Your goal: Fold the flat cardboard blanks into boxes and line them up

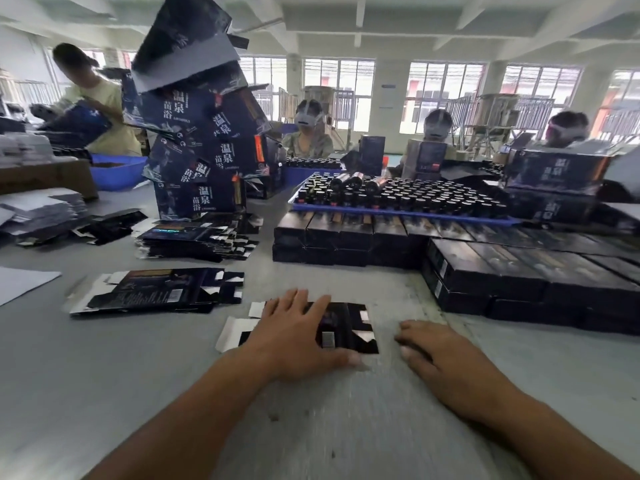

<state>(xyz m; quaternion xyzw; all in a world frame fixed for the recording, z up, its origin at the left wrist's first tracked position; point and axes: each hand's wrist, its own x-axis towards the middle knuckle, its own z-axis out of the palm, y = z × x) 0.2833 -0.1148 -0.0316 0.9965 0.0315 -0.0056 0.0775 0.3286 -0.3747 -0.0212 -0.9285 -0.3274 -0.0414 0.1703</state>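
A flat dark cardboard blank (349, 327) with white flaps lies on the grey table (311, 410) in front of me. My left hand (298, 334) rests flat on its left part, fingers spread and straight. My right hand (436, 355) lies on the table just right of the blank, fingers loosely bent, holding nothing. A small pile of flat blanks (156, 292) sits to the left, and a thicker stack of blanks (197, 240) lies behind it. Folded dark boxes stand in rows (519, 278) at the right and in a row of boxes (346, 237) at the middle.
A tall leaning pile of large dark printed cartons (201, 143) rises at the back left. A blue tray (401, 213) full of small dark bottles rests on the boxes. Several people sit or stand across the table. More flat sheets (38, 213) lie at the far left.
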